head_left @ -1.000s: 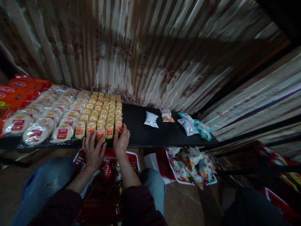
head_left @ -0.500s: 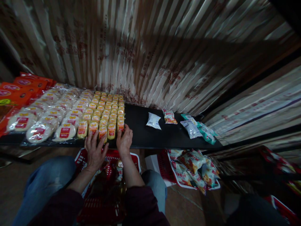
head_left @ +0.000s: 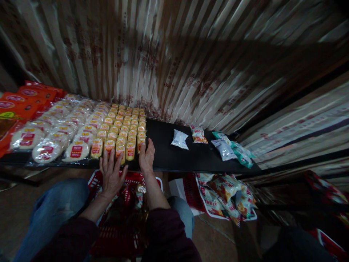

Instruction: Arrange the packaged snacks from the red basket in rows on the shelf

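Observation:
Rows of small yellow wrapped cakes [head_left: 130, 150] with red labels stand on the black shelf [head_left: 174, 160]. My left hand [head_left: 111, 174] lies with spread fingers against the front of these rows, its fingertips on the front packs. At the right side of the block, my right hand [head_left: 147, 156] is open with fingers stretched upward, beside the rightmost row. Neither hand grips a pack. To the left of the yellow packs lie rows of round white wrapped crackers [head_left: 77, 149] with red labels.
Orange bags [head_left: 32, 95] fill the shelf's left end. Several small snack bags [head_left: 180, 139] lie to the right. Below the shelf, a red basket [head_left: 159, 182] sits between my knees, and another basket [head_left: 200, 193] holds snack bags. Corrugated sheeting [head_left: 152, 54] stands behind.
My right hand's fingers have straightened and turned upward along the right side of the yellow packs. My left hand stays at the front of the rows. The view has shifted slightly.

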Demonstrator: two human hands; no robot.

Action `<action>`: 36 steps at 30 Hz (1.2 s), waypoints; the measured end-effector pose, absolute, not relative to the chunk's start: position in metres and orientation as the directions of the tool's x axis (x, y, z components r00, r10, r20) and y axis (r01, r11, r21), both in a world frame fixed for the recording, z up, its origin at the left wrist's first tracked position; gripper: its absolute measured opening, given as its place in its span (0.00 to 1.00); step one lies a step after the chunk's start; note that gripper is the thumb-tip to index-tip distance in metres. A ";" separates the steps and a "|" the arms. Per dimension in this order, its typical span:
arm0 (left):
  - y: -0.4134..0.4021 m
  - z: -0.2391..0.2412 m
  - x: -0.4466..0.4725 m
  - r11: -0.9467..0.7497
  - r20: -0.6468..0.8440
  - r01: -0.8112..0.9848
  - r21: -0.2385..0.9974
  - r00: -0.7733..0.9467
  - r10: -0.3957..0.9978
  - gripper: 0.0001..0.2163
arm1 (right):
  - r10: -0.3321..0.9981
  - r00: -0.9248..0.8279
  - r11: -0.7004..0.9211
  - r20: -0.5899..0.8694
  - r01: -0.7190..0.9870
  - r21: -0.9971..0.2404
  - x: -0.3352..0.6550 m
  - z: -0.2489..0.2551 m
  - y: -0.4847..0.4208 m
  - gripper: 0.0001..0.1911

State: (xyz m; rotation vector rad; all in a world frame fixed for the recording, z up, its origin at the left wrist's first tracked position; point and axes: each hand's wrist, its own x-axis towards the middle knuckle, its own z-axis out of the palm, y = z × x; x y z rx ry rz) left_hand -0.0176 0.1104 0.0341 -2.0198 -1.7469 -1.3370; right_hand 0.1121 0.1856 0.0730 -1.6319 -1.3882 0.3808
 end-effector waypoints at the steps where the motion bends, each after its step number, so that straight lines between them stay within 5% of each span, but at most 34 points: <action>1: 0.111 0.034 -0.017 -0.308 0.691 0.855 0.418 -0.080 0.718 0.31 | 0.905 0.309 0.059 0.292 0.590 -0.805 0.112 0.074 0.188 0.29; 26: 0.110 0.040 -0.015 -0.281 0.681 0.880 0.383 -0.064 0.729 0.37 | 0.948 0.311 -0.097 0.073 0.499 -0.861 0.106 0.100 0.193 0.32; 36: 0.111 0.042 -0.013 -0.257 0.670 0.891 0.374 -0.068 0.740 0.38 | 0.966 0.257 -0.089 -0.014 0.283 -0.955 0.124 0.097 0.224 0.34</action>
